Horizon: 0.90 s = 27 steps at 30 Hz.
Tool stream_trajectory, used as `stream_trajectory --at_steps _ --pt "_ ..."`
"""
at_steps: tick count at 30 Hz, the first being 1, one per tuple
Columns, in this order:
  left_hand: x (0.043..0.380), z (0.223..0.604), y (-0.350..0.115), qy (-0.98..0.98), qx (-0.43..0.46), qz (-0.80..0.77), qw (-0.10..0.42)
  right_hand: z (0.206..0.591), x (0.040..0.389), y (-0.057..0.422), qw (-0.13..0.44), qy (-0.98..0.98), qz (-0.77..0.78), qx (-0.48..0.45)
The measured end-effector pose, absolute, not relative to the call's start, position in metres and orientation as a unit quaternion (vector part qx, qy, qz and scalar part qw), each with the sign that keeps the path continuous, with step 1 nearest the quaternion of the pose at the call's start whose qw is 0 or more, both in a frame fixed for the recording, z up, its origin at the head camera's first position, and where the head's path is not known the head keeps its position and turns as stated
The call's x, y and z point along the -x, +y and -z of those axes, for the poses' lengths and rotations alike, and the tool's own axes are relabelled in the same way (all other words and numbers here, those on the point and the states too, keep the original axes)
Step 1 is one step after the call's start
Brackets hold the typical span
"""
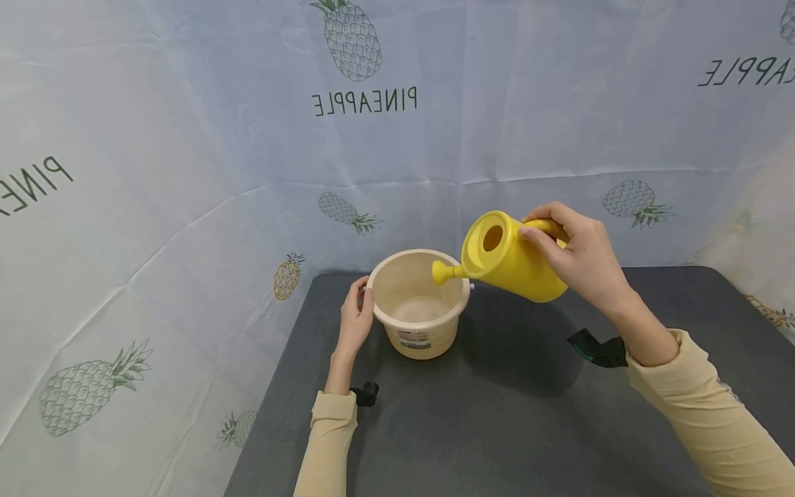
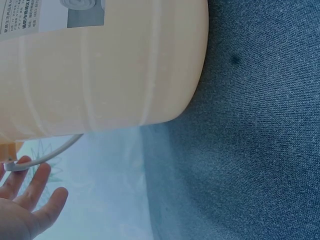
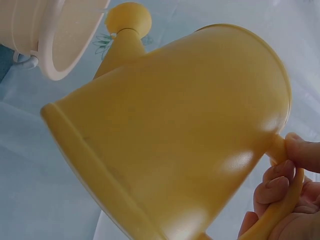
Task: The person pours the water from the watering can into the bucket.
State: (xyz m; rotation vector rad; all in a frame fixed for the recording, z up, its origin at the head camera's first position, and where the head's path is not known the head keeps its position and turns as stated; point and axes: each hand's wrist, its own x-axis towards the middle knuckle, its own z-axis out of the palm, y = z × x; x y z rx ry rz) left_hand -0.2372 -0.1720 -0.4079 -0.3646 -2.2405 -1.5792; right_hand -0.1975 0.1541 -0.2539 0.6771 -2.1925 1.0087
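Observation:
A cream plastic bucket [image 1: 417, 338] with a printed label stands upright on the dark table. My left hand [image 1: 357, 319] touches its left rim, and in the left wrist view loosely spread fingers [image 2: 36, 187] lie beside the bucket's grey wire handle [image 2: 47, 156]. My right hand [image 1: 574, 252] grips the handle of a yellow watering can [image 1: 528, 266], thumb on top and fingers curled beneath. The can is raised and tilted left, its rose [image 1: 442, 272] over the bucket's opening. Small droplets show on the bucket's inner wall. Faint streaks leave the rose in the right wrist view.
The dark grey table [image 1: 447, 428] has its back edge against a pale cloth backdrop [image 1: 397, 152] printed with pineapples. Another cloth panel [image 1: 155, 276] runs along the left side. Black wrist straps [image 1: 599, 351] show below both hands.

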Motion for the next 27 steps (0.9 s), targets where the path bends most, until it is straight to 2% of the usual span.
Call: stream_trajectory --at_steps 27 --pt "0.2360 0.4058 -0.1717 -0.796 0.135 0.559 0.187 0.2558 0.2005 0.1511 0.302 -0.830 -0.386 -0.264"
